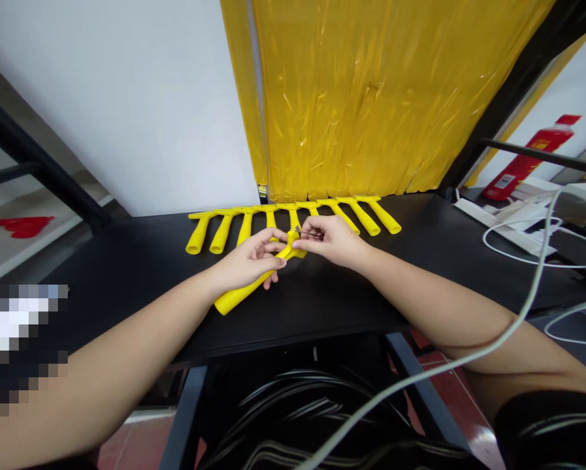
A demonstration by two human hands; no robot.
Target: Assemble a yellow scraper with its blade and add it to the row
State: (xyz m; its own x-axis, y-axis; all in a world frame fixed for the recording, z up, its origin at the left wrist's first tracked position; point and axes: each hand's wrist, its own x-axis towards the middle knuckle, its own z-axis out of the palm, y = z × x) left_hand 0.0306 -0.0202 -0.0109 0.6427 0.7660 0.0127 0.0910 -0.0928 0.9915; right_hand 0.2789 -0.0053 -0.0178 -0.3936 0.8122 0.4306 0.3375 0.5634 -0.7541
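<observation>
My left hand [260,258] is closed around a yellow T-shaped plastic handle [241,296], tilted with its round grip end toward me at the lower left. At its head, my right hand [328,240] pinches a small, thin, dark metal tool [300,230]. The tool's tip is at the handle's head; whether it touches cannot be made out. Behind my hands, several like yellow handles [220,235] lie side by side, their crosspieces toward the back and their hollow round ends toward me.
The handles lie on a black tabletop [293,313]. A white panel [126,104] and yellow plastic sheeting [361,98] rise behind it. At right are a red bottle [528,160] and white cables. One pale cable [444,365] crosses before my right forearm. Black frame bars [67,189] flank the table.
</observation>
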